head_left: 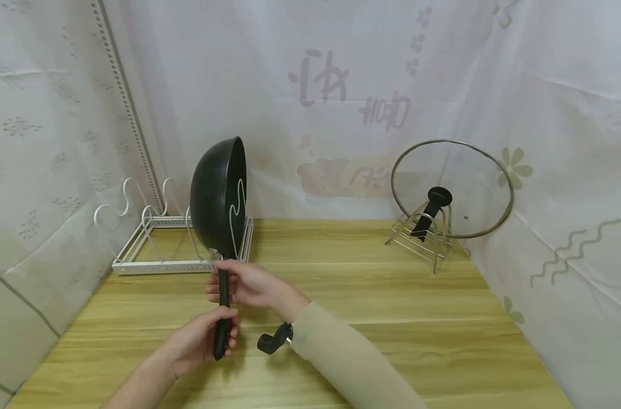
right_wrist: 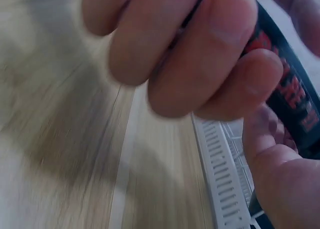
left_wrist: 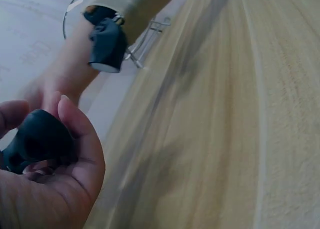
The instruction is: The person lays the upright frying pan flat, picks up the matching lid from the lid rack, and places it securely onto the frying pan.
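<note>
A deep black frying pan [head_left: 210, 193] stands on its side in the right end of a white wire rack [head_left: 162, 267], its handle [head_left: 223, 289] pointing toward me. My left hand [head_left: 200, 338] grips the handle near its free end, thumb on one side and fingers on the other. The handle's dark end [left_wrist: 42, 136] shows between its fingers in the left wrist view. Higher up, close to the pan body, my right hand [head_left: 254, 287] holds the same handle. Red lettering marks the handle [right_wrist: 285, 84] in the right wrist view, where curled fingers [right_wrist: 200, 54] cover part of it.
At the back right, a glass lid [head_left: 474, 187] with a metal rim and black knob leans upright in a small wire stand [head_left: 428, 244]. Patterned curtains [head_left: 341, 68] border the wooden table [head_left: 392, 341] at the back and sides. A black strap device [head_left: 274, 339] sits at my right wrist.
</note>
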Motion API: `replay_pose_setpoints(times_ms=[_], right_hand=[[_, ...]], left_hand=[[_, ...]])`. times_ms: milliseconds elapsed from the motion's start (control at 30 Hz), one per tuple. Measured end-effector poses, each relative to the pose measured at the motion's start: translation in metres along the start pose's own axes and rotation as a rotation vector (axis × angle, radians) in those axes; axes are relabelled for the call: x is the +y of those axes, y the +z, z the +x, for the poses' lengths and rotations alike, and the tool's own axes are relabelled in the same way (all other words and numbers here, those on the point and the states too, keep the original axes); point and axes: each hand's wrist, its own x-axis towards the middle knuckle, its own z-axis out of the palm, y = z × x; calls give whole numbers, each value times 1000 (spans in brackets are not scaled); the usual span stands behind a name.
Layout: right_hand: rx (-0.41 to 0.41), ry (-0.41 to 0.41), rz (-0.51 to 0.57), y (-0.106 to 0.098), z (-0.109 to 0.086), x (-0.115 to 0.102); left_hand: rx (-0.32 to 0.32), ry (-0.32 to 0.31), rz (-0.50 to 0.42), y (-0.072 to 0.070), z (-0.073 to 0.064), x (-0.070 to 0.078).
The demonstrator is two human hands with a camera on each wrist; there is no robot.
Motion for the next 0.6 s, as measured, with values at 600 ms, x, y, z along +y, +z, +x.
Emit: replay_pose_setpoints(times_ms=[600], right_hand=[[-51,58,89,9,16,6]], left_hand=[[26,8,-78,11,16,-8]])
